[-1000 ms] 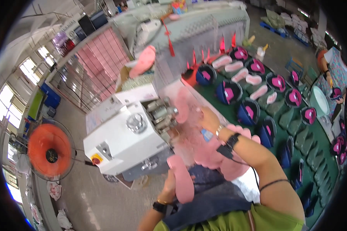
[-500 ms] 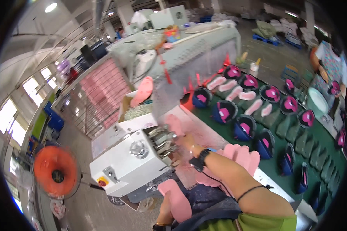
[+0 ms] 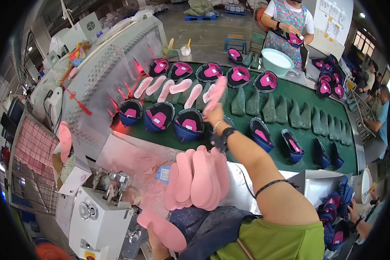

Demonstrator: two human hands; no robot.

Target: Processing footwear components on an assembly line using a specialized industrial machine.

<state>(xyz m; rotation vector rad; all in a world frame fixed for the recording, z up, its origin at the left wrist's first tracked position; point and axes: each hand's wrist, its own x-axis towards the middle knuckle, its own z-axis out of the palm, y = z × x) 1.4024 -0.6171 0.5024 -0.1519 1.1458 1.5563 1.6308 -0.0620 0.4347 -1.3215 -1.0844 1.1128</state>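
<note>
My right hand (image 3: 214, 114) is closed around the heel end of a pink insole (image 3: 217, 92), held out over the green conveyor belt (image 3: 229, 130). Beneath and beside it lie pale pink insoles (image 3: 165, 90) on dark green shoe lasts (image 3: 268, 108). Low in the view, my left hand (image 3: 155, 242) grips another pink insole (image 3: 165, 229) near my lap, beside a white machine (image 3: 100, 219). Between my arms, a fanned pile of pink insoles (image 3: 199, 180) rests on the dusty worktable (image 3: 125, 149).
Blue shoe uppers (image 3: 159, 116) with magenta linings line the belt. Across it, a co-worker (image 3: 286, 32) in a flowered apron handles an upper beside a pale basin (image 3: 277, 60). An open box (image 3: 69, 173) with a pink insole stands left. Another person's hand (image 3: 354, 211) is at right.
The view has swung right. My right hand has moved from beside the machine out over the belt, with a pink insole in it. My left hand still grips its insole.
</note>
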